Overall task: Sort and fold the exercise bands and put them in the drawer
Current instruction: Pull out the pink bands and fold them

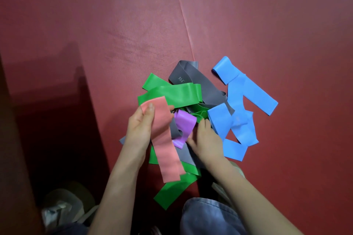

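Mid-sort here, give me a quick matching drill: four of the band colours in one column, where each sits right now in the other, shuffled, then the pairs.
Column 1:
1. pink band
2. purple band
3. blue bands
4. grey band

Column 2:
A. spread on the mat at the pile's right side
B. held in the left hand
C. far end of the pile, printed marking showing
D. centre of the pile, beside the right hand

Pairs: 1-B, 2-D, 3-A, 4-C
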Tool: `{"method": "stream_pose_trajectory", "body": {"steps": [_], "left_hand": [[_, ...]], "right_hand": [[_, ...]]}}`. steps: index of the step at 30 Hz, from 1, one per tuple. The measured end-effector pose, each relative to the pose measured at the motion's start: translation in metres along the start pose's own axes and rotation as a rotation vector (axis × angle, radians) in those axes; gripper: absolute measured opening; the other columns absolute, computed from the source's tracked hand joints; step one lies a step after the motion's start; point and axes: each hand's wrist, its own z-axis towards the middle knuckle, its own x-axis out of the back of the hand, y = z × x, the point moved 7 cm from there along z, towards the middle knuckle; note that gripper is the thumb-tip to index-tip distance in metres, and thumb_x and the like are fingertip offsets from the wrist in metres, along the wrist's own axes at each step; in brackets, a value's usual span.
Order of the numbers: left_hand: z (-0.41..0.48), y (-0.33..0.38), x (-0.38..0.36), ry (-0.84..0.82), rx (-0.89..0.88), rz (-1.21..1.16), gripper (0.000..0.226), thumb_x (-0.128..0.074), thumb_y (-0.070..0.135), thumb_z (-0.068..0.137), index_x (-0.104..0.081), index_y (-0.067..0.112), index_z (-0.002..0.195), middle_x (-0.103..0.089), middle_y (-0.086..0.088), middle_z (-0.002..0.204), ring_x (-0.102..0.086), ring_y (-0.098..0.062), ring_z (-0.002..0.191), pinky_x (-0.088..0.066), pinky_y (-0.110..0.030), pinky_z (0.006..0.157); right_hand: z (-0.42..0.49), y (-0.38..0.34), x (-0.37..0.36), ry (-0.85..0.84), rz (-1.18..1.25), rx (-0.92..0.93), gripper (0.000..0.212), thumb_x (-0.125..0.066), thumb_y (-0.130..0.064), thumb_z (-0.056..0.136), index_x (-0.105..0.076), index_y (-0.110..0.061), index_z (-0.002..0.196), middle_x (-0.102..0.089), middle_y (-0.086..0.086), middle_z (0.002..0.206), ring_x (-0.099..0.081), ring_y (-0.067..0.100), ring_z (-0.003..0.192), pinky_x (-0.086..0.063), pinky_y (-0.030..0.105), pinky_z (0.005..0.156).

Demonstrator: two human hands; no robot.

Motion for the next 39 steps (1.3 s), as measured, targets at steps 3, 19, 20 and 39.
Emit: {"method": "stream_pose_trajectory", "body": {"steps": [3, 19, 20, 39], "left_hand": [[-0.003, -0.002, -0.001, 0.024, 0.014, -0.017, 0.020, -0.043, 0.021, 0.092, -0.063, 0.019, 0.090, -0.074, 0.005, 0.073, -0.068, -0.009, 0.070, -0.052, -0.035, 0.083], [-0.007, -0.001, -0.004, 0.045, 0.030, -0.034, 0.026, -0.036, 0.019, 0.095, -0.061, 0.020, 0.090, -0.073, 0.008, 0.069, -0.068, -0.005, 0.066, -0.055, -0.029, 0.075], [-0.007, 0.000, -0.005, 0.036, 0.029, -0.040, 0.025, -0.036, 0.019, 0.095, -0.061, 0.019, 0.091, -0.073, 0.008, 0.068, -0.068, -0.005, 0.065, -0.055, -0.027, 0.072], [-0.015, 0.010, -0.031, -0.112, 0.058, -0.042, 0.028, -0.035, 0.010, 0.094, -0.060, 0.016, 0.083, -0.068, 0.006, 0.055, -0.061, -0.002, 0.049, -0.051, -0.015, 0.048]], "right_hand": [[-0.007, 0.005, -0.009, -0.002, -0.049, -0.008, 0.047, -0.045, -0.036, 0.090, -0.038, -0.002, 0.120, -0.044, 0.016, 0.118, -0.048, 0.033, 0.108, -0.040, 0.040, 0.085], [-0.010, -0.003, 0.021, 0.020, 0.235, 0.152, 0.019, -0.062, -0.028, 0.078, -0.062, -0.009, 0.075, -0.044, 0.002, 0.082, -0.046, 0.024, 0.092, -0.034, 0.032, 0.074], [-0.013, -0.005, 0.023, 0.008, 0.330, 0.181, 0.017, -0.064, -0.028, 0.073, -0.060, -0.012, 0.068, -0.042, -0.001, 0.075, -0.044, 0.020, 0.086, -0.032, 0.029, 0.071], [-0.019, -0.070, 0.133, 0.002, 1.098, 0.420, 0.020, -0.069, -0.015, 0.073, -0.059, -0.030, 0.065, -0.058, -0.014, 0.060, -0.050, -0.005, 0.061, -0.043, 0.012, 0.062]]}}
